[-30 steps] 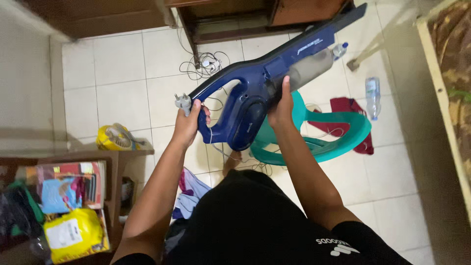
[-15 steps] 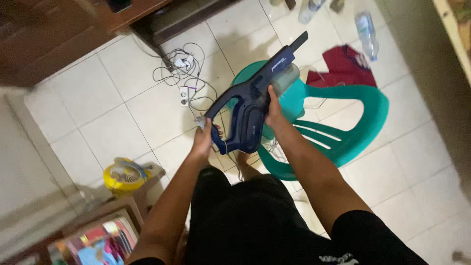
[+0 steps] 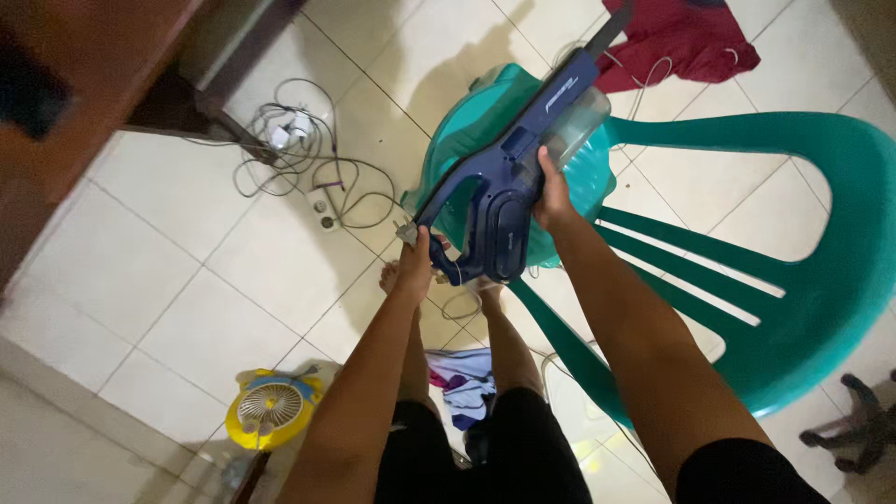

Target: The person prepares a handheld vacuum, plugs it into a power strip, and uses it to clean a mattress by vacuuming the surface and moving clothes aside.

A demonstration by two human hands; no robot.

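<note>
vacuum lowered over green chair, dark blue, clear bin, both hands gripping

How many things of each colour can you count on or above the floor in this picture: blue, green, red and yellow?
Blue: 1, the vacuum, held by the left hand and the right hand.
Green: 1, the chair.
Red: 1, the cloth.
Yellow: 1, the fan.
Total: 4
</note>
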